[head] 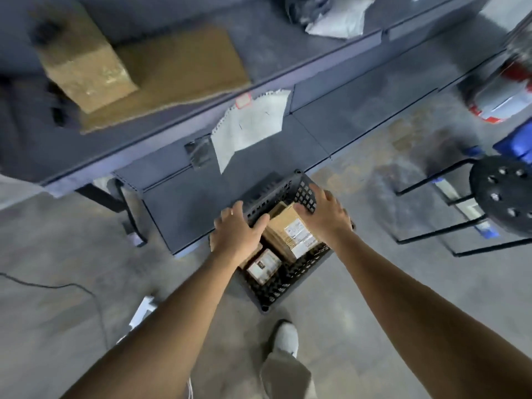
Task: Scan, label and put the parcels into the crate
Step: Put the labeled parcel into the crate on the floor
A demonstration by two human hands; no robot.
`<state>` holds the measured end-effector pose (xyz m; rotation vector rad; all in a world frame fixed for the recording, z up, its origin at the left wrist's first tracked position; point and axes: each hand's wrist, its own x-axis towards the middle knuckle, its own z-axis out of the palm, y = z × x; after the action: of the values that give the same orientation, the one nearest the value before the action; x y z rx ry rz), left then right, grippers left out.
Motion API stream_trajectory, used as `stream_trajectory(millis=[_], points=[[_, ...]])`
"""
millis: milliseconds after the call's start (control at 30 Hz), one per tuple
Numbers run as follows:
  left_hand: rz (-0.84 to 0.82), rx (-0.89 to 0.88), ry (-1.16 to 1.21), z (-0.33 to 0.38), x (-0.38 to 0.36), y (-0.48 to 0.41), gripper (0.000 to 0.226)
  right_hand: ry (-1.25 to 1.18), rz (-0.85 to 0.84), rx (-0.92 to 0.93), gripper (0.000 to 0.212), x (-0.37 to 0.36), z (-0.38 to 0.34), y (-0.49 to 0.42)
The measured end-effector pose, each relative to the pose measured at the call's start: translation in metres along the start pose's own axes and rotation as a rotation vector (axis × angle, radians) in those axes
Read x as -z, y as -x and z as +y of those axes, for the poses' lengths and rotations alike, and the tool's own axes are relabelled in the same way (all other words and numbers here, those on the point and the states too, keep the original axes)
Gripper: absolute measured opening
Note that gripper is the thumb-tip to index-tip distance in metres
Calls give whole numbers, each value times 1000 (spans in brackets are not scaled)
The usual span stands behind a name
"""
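- Black perforated crate (288,285) sits on the concrete floor, just in front of the grey table (331,82).
- Crate holds two cardboard parcels. Larger parcel (283,228) lies tilted toward the far side, white label facing up.
- Smaller parcel (263,266) lies beside it toward the near left, also labelled on top.
- Left hand (236,230): palm down over the crate's left rim, fingers spread and fairly straight, thumb reaching toward the larger parcel. Grips nothing visible.
- Right hand (324,213): clasps the crate's far right wall, fingers outside over the holes, thumb inside next to the larger parcel's top edge.
- On the table: upright cardboard box (86,67) standing on a flat cardboard sheet (184,70); white mailer bags (339,20) farther along.
- White paper sheet (250,122) hangs off the table's front edge above the crate.
- Black stool (503,197) stands to the right, well apart from the crate; blue bin (515,142) behind it, contents not visible.
- Frame blurred overall.
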<state>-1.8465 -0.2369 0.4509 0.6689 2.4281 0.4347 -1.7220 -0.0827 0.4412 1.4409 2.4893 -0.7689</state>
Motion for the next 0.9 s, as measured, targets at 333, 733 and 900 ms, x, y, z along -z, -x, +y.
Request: stream_trajectory(millis=[333,733,900], points=[[211,-18,-71,-107,172,150,85,20,50,211,69,51,-168,180],[448,-27,-65,-358,387,331,81,-36,54,462,66,-8,-432,423],[505,8,30,-417,442,363,78,-10,62,515,63,-22,-508,462]])
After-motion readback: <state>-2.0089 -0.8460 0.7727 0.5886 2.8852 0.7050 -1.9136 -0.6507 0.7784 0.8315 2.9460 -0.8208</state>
